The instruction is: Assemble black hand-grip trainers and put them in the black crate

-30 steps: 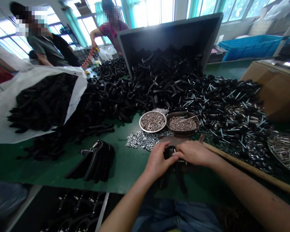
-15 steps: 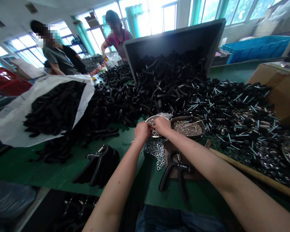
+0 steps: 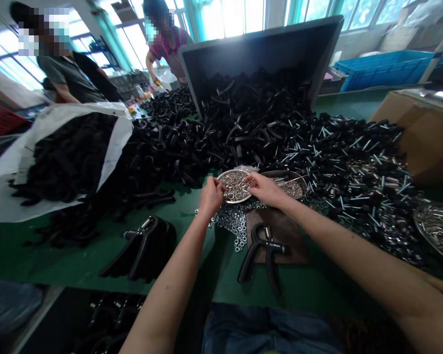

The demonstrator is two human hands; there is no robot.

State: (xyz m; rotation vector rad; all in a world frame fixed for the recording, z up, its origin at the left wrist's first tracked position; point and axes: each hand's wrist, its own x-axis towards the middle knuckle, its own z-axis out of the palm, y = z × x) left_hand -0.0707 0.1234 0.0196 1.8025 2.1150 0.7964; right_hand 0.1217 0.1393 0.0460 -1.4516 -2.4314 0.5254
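My left hand (image 3: pixel 211 196) is at the left rim of a round bowl (image 3: pixel 233 201) filled with small metal parts (image 3: pixel 237 185). Its fingertips are pinched together; whatever lies between them is too small to make out. Over the bowl's right side my right hand (image 3: pixel 266 190) has its thumb and fingers closed, their contents unclear. Loose nuts (image 3: pixel 233 221) are spread on the table just in front of the bowl. Nearer to me, a black hand gripper (image 3: pixel 260 253) with a spring lies partly on a brown plate (image 3: pixel 297 246). Several more hand grippers (image 3: pixel 143 248) stand in a row on the left.
A second dish (image 3: pixel 293 189) of small parts sits behind my right hand. Black handles (image 3: pixel 239 132) spill from a grey bin (image 3: pixel 262 54); a white bag (image 3: pixel 114 162) holds more. Black knobs with screws (image 3: pixel 328 152) cover the right. Two people are across the table.
My hands were together over the bowl; they have drawn apart to its left and right sides, uncovering the metal parts. The view has shifted slightly.
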